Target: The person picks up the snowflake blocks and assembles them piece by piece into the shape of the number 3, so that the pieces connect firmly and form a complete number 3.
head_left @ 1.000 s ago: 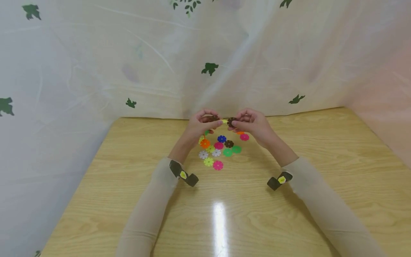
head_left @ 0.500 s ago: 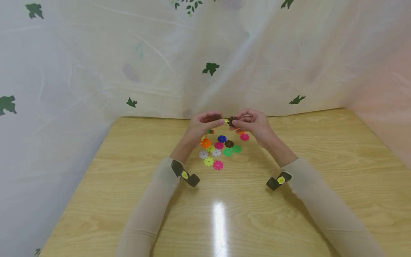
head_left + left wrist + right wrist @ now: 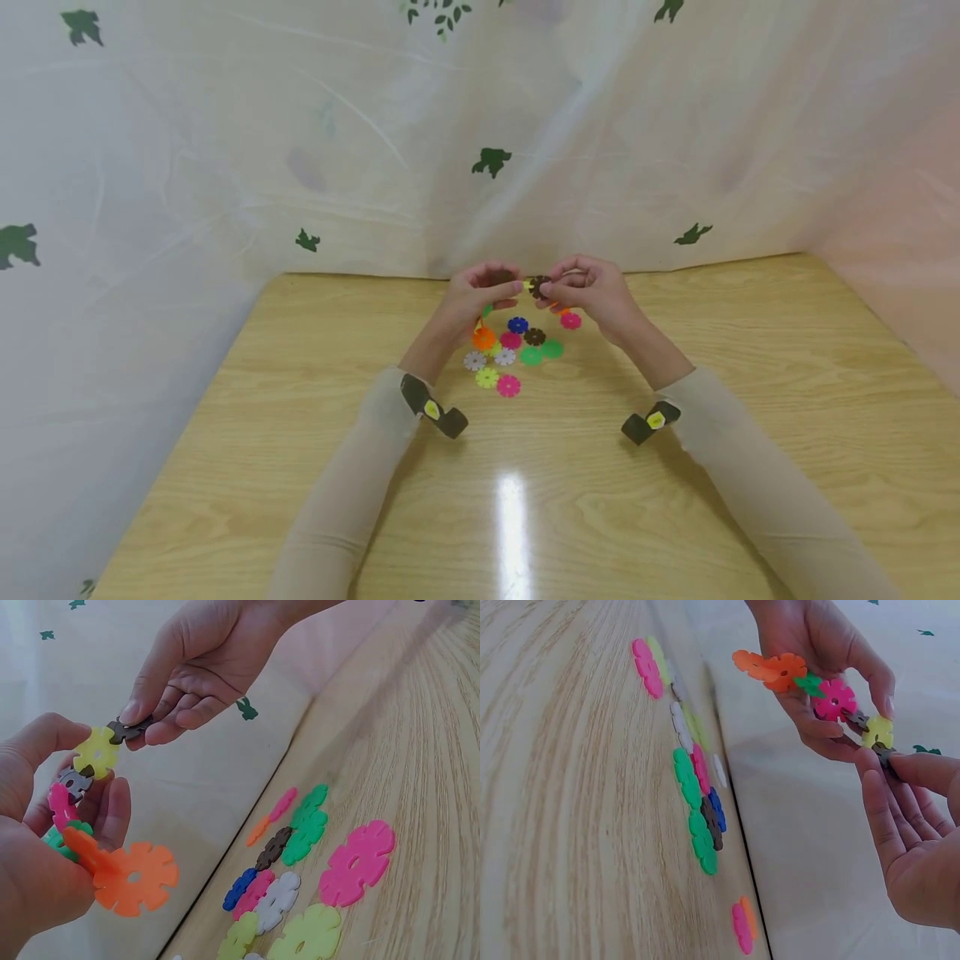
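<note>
My left hand (image 3: 467, 302) holds a short chain of notched flower-shaped plastic discs, its thumb and fingers on the yellow disc (image 3: 96, 753). Behind that follow a dark disc, a pink disc (image 3: 835, 700), a green disc (image 3: 809, 684) and two orange discs (image 3: 136, 879), the last hanging free below the palm. Opposite, my right hand (image 3: 602, 293) pinches a dark brown disc (image 3: 539, 287) between thumb and fingers. This brown disc meets the yellow one edge to edge at an angle; how deep the notches sit in each other cannot be made out.
Loose discs lie on the wooden table (image 3: 337, 358) under the hands, among them a blue disc (image 3: 517, 325), a white disc (image 3: 475, 361), a pink disc (image 3: 508, 386) and a green disc (image 3: 552, 349). A cloth backdrop (image 3: 375, 167) hangs behind the table's far edge.
My left hand has shifted slightly right, closer to the right hand. The hanging orange disc has swung a little to the right. My right hand has hardly moved.
</note>
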Demonstrator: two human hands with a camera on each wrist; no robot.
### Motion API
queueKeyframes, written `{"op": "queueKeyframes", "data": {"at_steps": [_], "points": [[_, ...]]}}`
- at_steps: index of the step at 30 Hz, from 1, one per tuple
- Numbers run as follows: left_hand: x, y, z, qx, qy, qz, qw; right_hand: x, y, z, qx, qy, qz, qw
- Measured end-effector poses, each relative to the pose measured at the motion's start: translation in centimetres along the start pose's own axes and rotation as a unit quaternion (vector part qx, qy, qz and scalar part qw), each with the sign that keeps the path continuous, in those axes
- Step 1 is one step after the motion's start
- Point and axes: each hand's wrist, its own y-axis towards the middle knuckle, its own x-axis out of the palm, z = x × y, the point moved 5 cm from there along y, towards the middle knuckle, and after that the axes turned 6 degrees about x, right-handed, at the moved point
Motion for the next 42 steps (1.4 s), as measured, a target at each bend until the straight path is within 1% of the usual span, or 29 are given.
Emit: {"op": "queueKeyframes", "data": {"at_steps": [6,13,16,19,24,27,31,35,39,42], "points": [[0.1,-0.1,0.0,0.015,-0.003,-0.005,0.9999,0.1,-0.1,0.0,-0.002,-0.004,0.003,1.0000],[0.5,-0.3,0.3,0.042,0.010,-0.021,0.9989,0.3,-0.3,-0.3,-0.033,0.016,0.004,0.9993],[0.7,-0.3,0.4,0.049,0.013,-0.023,0.9984,0.4,-0.4,-0.4,-0.040,0.022,0.007,0.9989],[0.9,-0.4,0.4,0.048,0.009,-0.020,0.9986,0.4,-0.5,-0.5,-0.041,0.021,0.012,0.9988],[1.2,-0.5,0.5,0.035,0.009,-0.023,0.9991,0.2,-0.6,-0.4,-0.035,0.009,0.014,0.9992],[1.2,-0.6,0.5,0.031,0.013,-0.025,0.9991,0.0,-0.7,-0.2,-0.029,0.011,0.006,0.9995],[1.1,-0.7,0.7,0.033,0.018,-0.027,0.9989,-0.1,-0.6,-0.2,-0.022,0.011,-0.013,0.9996],[0.8,-0.5,0.8,0.037,0.022,-0.036,0.9984,-0.4,-0.4,-0.4,-0.013,-0.013,-0.027,0.9995],[0.4,-0.3,0.8,0.043,0.021,-0.046,0.9978,-1.1,-0.2,-0.7,0.006,-0.062,-0.032,0.9975],[0.0,-0.2,0.9,0.045,0.013,-0.051,0.9976,-1.8,-0.1,-0.8,0.021,-0.094,-0.031,0.9949]]}}
